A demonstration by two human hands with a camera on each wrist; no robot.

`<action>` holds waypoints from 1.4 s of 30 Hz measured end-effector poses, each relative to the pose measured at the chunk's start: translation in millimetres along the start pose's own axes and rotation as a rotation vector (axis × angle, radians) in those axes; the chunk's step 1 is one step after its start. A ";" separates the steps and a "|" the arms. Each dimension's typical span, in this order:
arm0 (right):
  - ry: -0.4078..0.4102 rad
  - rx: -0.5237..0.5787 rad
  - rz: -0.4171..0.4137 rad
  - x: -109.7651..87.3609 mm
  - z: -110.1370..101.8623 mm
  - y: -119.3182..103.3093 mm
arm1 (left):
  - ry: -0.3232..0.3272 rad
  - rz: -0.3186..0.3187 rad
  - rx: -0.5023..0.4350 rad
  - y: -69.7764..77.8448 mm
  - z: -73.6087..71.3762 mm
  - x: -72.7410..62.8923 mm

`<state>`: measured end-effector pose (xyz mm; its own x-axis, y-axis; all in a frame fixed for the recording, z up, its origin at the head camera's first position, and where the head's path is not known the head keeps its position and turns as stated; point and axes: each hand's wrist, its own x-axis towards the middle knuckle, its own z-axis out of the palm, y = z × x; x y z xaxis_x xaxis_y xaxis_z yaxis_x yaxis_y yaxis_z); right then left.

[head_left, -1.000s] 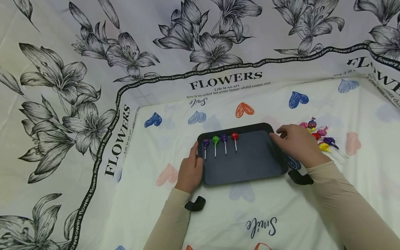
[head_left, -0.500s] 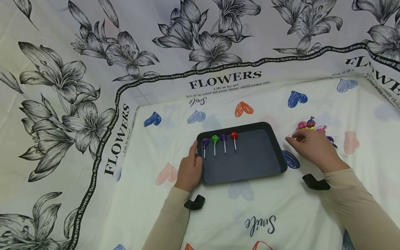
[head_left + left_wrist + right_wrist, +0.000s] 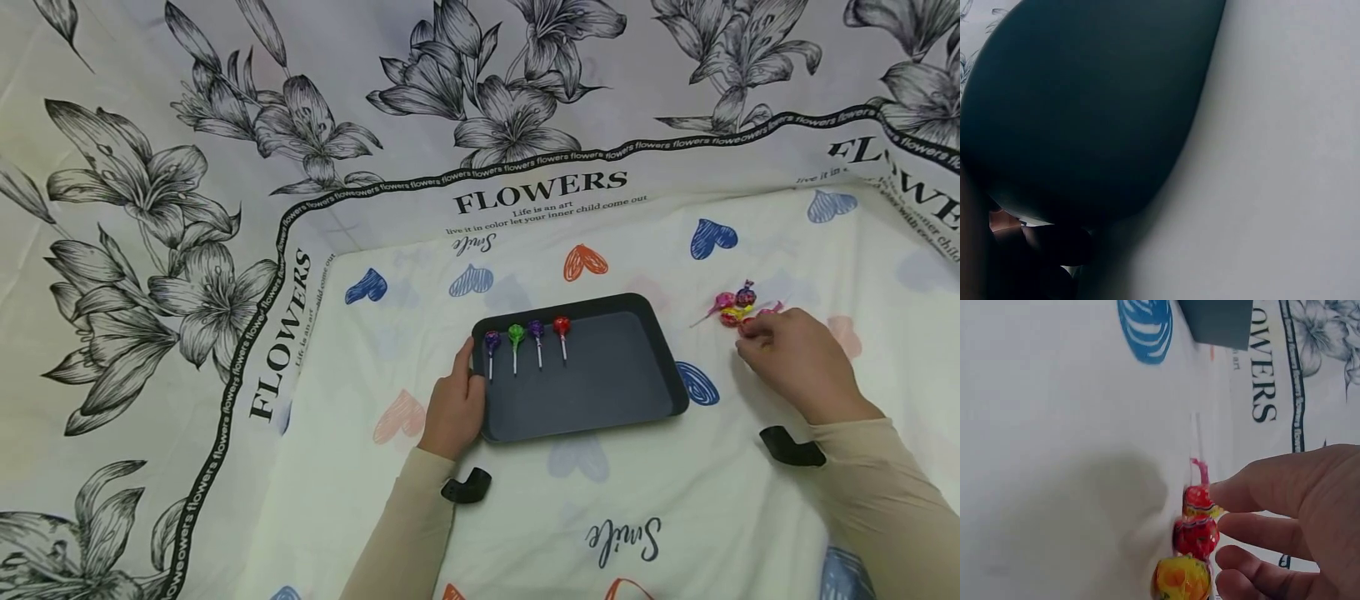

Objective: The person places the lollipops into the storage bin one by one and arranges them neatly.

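Note:
A dark grey tray carries a row of several wrapped lollipops, among them a green lollipop and a red lollipop, sticks toward the person. My left hand grips the tray's left edge; in the left wrist view the tray's dark underside hides most of the fingers. To the right, my right hand hovers at a small pile of lollipops, covering part of it. The right wrist view has loosely bent fingertips beside a red-wrapped lollipop and a yellow lollipop.
A white cloth printed with hearts and lettering lies under everything. Beyond it rises a flower-printed fabric with a black border band. Black wrist straps show at both sleeves.
My right hand has left the tray's right edge and moved right to the lollipop pile. The left hand keeps its hold on the tray, which stays in place.

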<state>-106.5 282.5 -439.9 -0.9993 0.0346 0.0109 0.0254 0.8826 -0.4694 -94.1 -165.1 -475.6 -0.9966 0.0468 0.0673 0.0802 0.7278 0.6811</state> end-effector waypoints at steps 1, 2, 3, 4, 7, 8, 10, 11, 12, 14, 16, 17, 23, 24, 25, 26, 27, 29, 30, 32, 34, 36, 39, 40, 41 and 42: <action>0.000 -0.004 0.007 -1.4 -0.6 1.7 | 0.000 0.000 0.001 0.1 0.2 0.1; -0.005 -0.008 0.018 -3.0 -1.5 3.5 | -0.001 0.000 0.001 0.1 0.3 0.2; -0.015 -0.012 0.036 -4.4 -2.0 5.5 | -0.001 0.000 0.001 0.1 0.5 0.3; -0.026 -0.017 0.054 -5.8 -2.8 7.2 | 0.000 0.000 0.000 -0.1 0.6 0.2; -0.069 -0.025 0.107 -8.2 -4.8 10.9 | 0.003 0.003 -0.004 -0.3 0.7 0.1; -0.078 -0.024 0.118 -8.4 -5.3 11.9 | 0.004 0.004 -0.006 -0.5 0.7 0.0; -0.096 -0.020 0.132 -8.1 -6.2 14.0 | 0.005 0.006 -0.008 -0.8 0.6 -0.2; -0.104 -0.016 0.138 -7.9 -6.5 14.7 | 0.005 0.008 -0.009 -0.9 0.6 -0.3; -0.111 -0.013 0.141 -7.8 -6.8 15.2 | 0.004 0.008 -0.009 -1.0 0.6 -0.4; -0.121 0.001 0.146 -7.2 -6.6 16.2 | 0.004 0.008 -0.009 -1.3 0.4 -0.8; -0.124 0.010 0.147 -6.8 -6.0 17.0 | 0.002 0.008 -0.009 -1.5 0.3 -1.1; -0.123 0.014 0.148 -6.7 -5.6 16.9 | 0.002 0.009 -0.010 -1.6 0.3 -1.1; -0.135 0.039 0.177 -5.7 -3.9 15.8 | 0.005 0.018 -0.008 -1.4 -0.4 -0.5; -0.136 0.040 0.180 -5.3 -3.7 15.4 | 0.005 0.019 -0.005 -1.5 -0.4 -0.3; -0.137 0.041 0.181 -4.9 -3.4 14.8 | 0.005 0.020 -0.003 -1.5 -0.5 -0.2; -0.137 0.042 0.181 -4.2 -3.2 14.4 | 0.005 0.019 -0.001 -1.5 -0.6 -0.2; -0.137 0.041 0.180 -3.7 -3.0 13.6 | 0.005 0.018 0.000 -1.7 -0.4 -0.3; -0.132 0.039 0.177 -2.9 -2.6 11.8 | 0.004 0.017 0.002 -1.7 -0.2 0.0; -0.128 0.038 0.176 -2.7 -2.5 10.4 | 0.004 0.015 0.001 -1.9 0.0 0.1; -0.109 0.034 0.166 -2.4 -2.3 7.5 | 0.002 0.012 -0.002 -1.9 0.1 0.3; -0.082 0.030 0.150 -2.4 -2.4 3.4 | -0.001 0.007 -0.005 -1.9 0.5 0.6; -0.056 0.023 0.134 -2.1 -2.9 -1.0 | -0.002 0.004 -0.006 -2.1 0.8 0.7; -0.034 0.017 0.119 -1.0 -4.1 -7.4 | 0.000 0.003 -0.005 -2.0 1.1 0.8; -0.029 0.014 0.118 -0.7 -4.4 -9.5 | 0.003 0.003 -0.004 -1.9 1.0 0.8; -0.025 0.011 0.116 -0.4 -4.6 -11.5 | 0.004 0.003 -0.003 -1.8 1.0 0.6; -0.020 0.011 0.113 -0.1 -4.6 -13.3 | 0.005 0.003 -0.003 -1.7 1.0 0.6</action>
<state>-106.7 272.8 -429.6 -0.9905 0.1241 -0.0599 0.1376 0.8686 -0.4760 -94.9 -165.6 -477.4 -0.9963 0.0457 0.0726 0.0831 0.7257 0.6830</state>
